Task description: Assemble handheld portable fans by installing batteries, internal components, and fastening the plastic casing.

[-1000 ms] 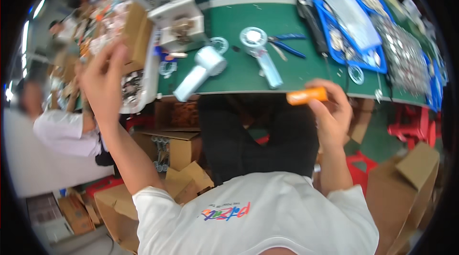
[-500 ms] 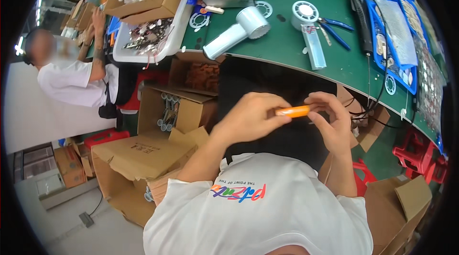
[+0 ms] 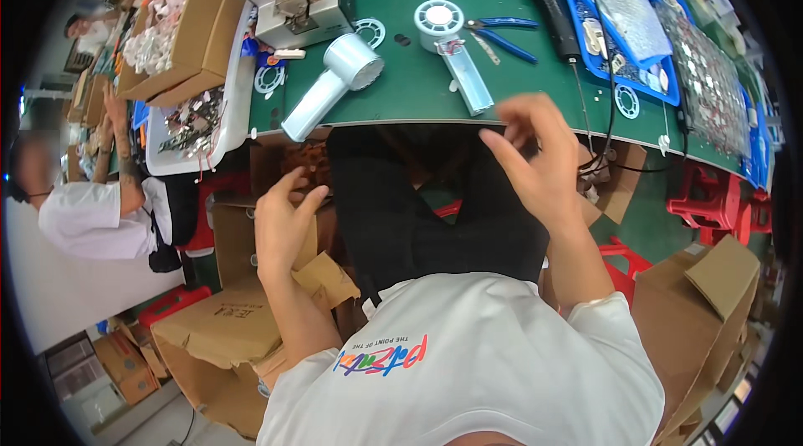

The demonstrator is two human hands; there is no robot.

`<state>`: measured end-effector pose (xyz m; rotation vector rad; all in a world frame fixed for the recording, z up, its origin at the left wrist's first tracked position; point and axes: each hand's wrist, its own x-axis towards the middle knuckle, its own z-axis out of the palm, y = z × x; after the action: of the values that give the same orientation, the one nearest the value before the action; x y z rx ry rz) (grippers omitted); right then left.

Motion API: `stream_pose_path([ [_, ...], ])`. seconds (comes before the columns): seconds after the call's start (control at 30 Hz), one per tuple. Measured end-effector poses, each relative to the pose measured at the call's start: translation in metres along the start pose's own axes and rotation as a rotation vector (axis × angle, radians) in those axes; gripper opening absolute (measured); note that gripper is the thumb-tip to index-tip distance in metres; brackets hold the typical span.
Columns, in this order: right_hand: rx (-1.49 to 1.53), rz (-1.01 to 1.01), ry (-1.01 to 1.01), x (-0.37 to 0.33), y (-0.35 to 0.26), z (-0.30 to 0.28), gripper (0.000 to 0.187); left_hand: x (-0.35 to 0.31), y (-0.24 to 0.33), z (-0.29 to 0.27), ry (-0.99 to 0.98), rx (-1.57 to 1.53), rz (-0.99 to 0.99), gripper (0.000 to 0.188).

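My left hand (image 3: 286, 216) hangs below the table's front edge, over the cardboard boxes, its thumb and fingers apart with nothing visible between them. My right hand (image 3: 542, 158) reaches the table edge with thumb apart and fingers loosely curled, near an opened light-blue handheld fan (image 3: 468, 82) whose handle shows thin wires. I see nothing in that hand either. A second light-blue fan body (image 3: 322, 99), seemingly closed, lies farther left at the edge. Blue-handled pliers (image 3: 506, 34) rest just beyond the opened fan. The orange cylinder is out of sight.
A metal machine (image 3: 297, 7) stands at the back left, beside a white bin (image 3: 238, 132) of small parts and a carton (image 3: 209, 36). Blue trays (image 3: 669, 95) and a black corded tool (image 3: 548, 7) lie right. A co-worker (image 3: 100, 212) sits at left.
My hands have parted: the left moved left and down, the right up to the table edge. The orange cylinder held between them no longer shows. The view has turned rightward.
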<state>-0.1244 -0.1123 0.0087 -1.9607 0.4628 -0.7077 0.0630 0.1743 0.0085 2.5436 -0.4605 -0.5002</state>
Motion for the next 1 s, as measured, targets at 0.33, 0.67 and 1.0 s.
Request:
stream_pose_path([
  [0.33, -0.412, -0.180, 0.174, 0.047, 0.008, -0.009, 0.028, 0.003, 0.093, 0.032, -0.120, -0.339, 0.594, 0.049],
  [0.67, -0.225, -0.299, -0.055, 0.065, -0.031, -0.061, 0.032, 0.054, 0.188, 0.068, 0.178, -0.241, 1.180, 0.026],
  [1.0, -0.470, 0.004, 0.117, 0.129, 0.023, -0.104, 0.029, 0.057, 0.186, 0.085, 0.222, -0.338, 1.111, 0.016],
])
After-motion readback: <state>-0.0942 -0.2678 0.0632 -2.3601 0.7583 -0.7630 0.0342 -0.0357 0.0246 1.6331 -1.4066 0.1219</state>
